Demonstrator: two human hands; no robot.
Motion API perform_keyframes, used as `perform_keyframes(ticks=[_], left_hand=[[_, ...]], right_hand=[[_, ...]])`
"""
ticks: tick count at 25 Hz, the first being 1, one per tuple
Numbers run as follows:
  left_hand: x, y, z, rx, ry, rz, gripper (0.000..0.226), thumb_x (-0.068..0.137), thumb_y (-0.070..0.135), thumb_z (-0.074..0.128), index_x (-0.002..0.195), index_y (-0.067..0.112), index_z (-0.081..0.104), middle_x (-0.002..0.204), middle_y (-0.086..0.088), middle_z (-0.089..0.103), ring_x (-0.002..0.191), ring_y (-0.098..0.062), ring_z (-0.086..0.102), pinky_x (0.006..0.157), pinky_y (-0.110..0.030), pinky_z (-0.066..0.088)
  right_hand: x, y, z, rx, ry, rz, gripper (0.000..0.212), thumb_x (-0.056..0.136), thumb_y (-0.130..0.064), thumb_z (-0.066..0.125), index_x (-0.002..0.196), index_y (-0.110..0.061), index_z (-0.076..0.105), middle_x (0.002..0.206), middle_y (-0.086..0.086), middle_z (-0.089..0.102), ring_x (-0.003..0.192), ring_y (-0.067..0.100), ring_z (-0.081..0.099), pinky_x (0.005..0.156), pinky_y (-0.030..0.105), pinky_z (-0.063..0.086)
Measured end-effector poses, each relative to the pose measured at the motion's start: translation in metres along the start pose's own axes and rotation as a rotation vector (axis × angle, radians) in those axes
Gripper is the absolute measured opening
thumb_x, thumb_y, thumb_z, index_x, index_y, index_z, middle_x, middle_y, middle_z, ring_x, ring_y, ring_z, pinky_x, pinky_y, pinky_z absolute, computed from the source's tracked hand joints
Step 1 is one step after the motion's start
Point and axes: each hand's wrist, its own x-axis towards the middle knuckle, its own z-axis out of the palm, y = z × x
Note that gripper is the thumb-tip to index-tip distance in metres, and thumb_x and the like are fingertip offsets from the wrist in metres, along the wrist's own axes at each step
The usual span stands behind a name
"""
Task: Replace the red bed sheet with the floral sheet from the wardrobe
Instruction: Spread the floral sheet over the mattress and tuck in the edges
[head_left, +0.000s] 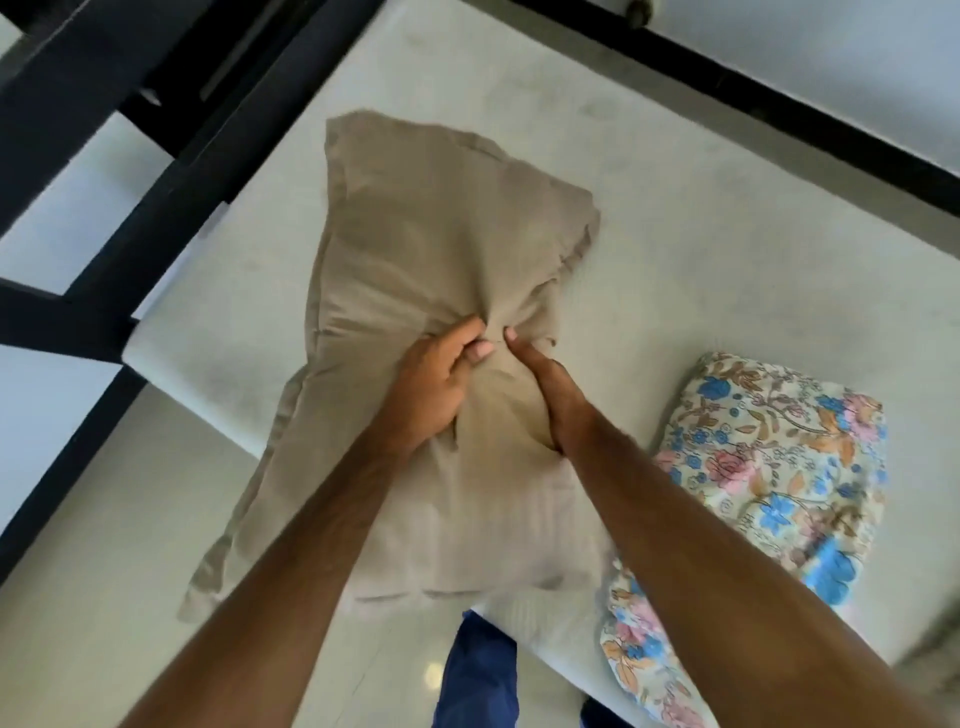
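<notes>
Under both your hands lies a beige pillow (415, 322), stretched lengthwise away from you across the bare pale mattress (727, 270). Your left hand (436, 384) has its fingers curled into the cloth near the pillow's middle, bunching a fold of the cover against the thumb, so it holds the fabric in a tight pinch. Your right hand (545, 395) sits just beside it, almost touching, edge-on to the camera with its fingers dug down into the pillow; the thumb tip shows at the crease, but the other fingers are hidden by the hand itself, so you cannot tell how far they close on the cloth. Wrinkles fan out from the spot between your two hands — the cover is gathered there. To the right of your right forearm, close beside the pillow's near corner, the floral sheet (769, 467) rests folded in a thick bundle on the mattress, its blue, pink and orange flowers facing up, with part of it passing under your arm toward the mattress's near edge. Beyond your left hand, the black bed frame (156, 171) runs along the mattress's far-left side. Below your forearms, between them, a blue trouser leg (478, 675) shows over the pale floor (104, 597).
</notes>
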Motion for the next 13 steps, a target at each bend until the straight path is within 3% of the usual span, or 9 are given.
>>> perform_keyframes(ticks=[3, 6, 8, 9, 11, 13], left_hand=[[-0.005, 0.091, 0.039, 0.074, -0.07, 0.248, 0.02, 0.098, 0.039, 0.045, 0.089, 0.024, 0.054, 0.068, 0.01, 0.052, 0.07, -0.022, 0.058, 0.072, -0.041, 0.045], [-0.024, 0.184, 0.092, 0.086, -0.017, 0.503, 0.023, 0.101, 0.032, 0.047, 0.091, 0.024, 0.066, 0.091, 0.013, 0.061, 0.09, -0.014, 0.06, 0.083, -0.042, 0.042], [-0.029, 0.204, 0.142, 0.081, 0.069, 0.374, 0.024, 0.1, 0.034, 0.049, 0.11, 0.022, 0.067, 0.115, 0.003, 0.061, 0.111, -0.019, 0.057, 0.095, -0.043, 0.043], [-0.032, 0.215, 0.175, 0.065, 0.03, 0.24, 0.03, 0.099, 0.04, 0.048, 0.12, 0.022, 0.063, 0.125, -0.001, 0.059, 0.119, -0.021, 0.055, 0.1, -0.045, 0.042], [-0.042, 0.236, 0.229, -0.051, -0.241, -0.052, 0.047, 0.098, 0.06, 0.043, 0.13, 0.029, 0.056, 0.135, -0.004, 0.058, 0.123, -0.022, 0.056, 0.106, -0.048, 0.042], [-0.07, 0.287, 0.299, -0.387, -0.6, -0.291, 0.061, 0.093, 0.069, 0.039, 0.132, 0.026, 0.06, 0.131, -0.007, 0.066, 0.112, -0.019, 0.066, 0.106, -0.044, 0.046]], right_hand=[[-0.095, -0.024, -0.088, 0.148, 0.005, -0.069, 0.058, 0.078, -0.044, 0.08, 0.123, -0.01, 0.07, 0.12, 0.017, 0.071, 0.112, 0.03, 0.069, 0.105, 0.045, 0.049], [-0.204, -0.015, -0.194, 0.362, 0.12, -0.128, 0.046, 0.079, -0.03, 0.074, 0.116, -0.003, 0.072, 0.11, 0.019, 0.073, 0.102, 0.032, 0.071, 0.092, 0.042, 0.055], [-0.271, 0.004, -0.264, 0.47, 0.251, -0.198, 0.057, 0.069, -0.027, 0.082, 0.118, 0.001, 0.071, 0.11, 0.021, 0.072, 0.101, 0.035, 0.07, 0.086, 0.045, 0.057], [-0.305, 0.016, -0.303, 0.526, 0.304, -0.216, 0.051, 0.07, -0.025, 0.08, 0.113, 0.001, 0.074, 0.107, 0.021, 0.072, 0.099, 0.036, 0.071, 0.084, 0.045, 0.058], [-0.36, 0.04, -0.361, 0.634, 0.389, -0.241, 0.026, 0.076, -0.021, 0.069, 0.092, -0.005, 0.081, 0.097, 0.018, 0.075, 0.089, 0.033, 0.073, 0.077, 0.042, 0.06], [-0.419, 0.067, -0.417, 0.707, 0.462, -0.323, 0.025, 0.067, -0.024, 0.079, 0.085, -0.007, 0.081, 0.092, 0.016, 0.075, 0.085, 0.031, 0.075, 0.072, 0.041, 0.061]])
